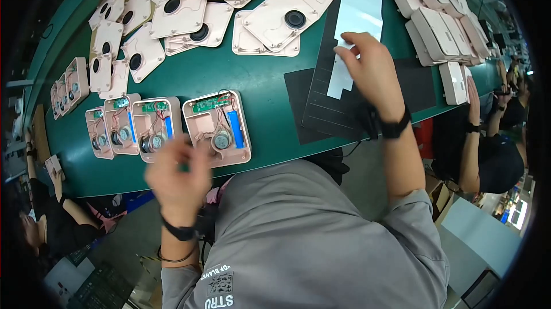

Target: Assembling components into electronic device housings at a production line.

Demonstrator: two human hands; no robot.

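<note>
My right hand [370, 68] is over a pale blue-white sheet [359, 13], its thumb and index finger curved with a small gap between the tips. I see nothing between them. That sheet lies on black sheets [321, 108] with thin pale lines. My left hand [179, 177] is blurred by motion, fingers bent, in front of the nearest open pink housing [245, 145]. Whether it holds anything cannot be made out. Inside this housing are a green circuit board [210, 104], a blue cylindrical battery [236, 129], a round speaker [221, 140] and thin wires.
Similar open housings [121, 128] stand in a row to the left. Pink cover plates with black round parts [281, 22] pile up at the back. Closed pale cases [439, 33] are stacked at the far right. Co-workers [488, 148] sit on both sides of the green table [267, 79].
</note>
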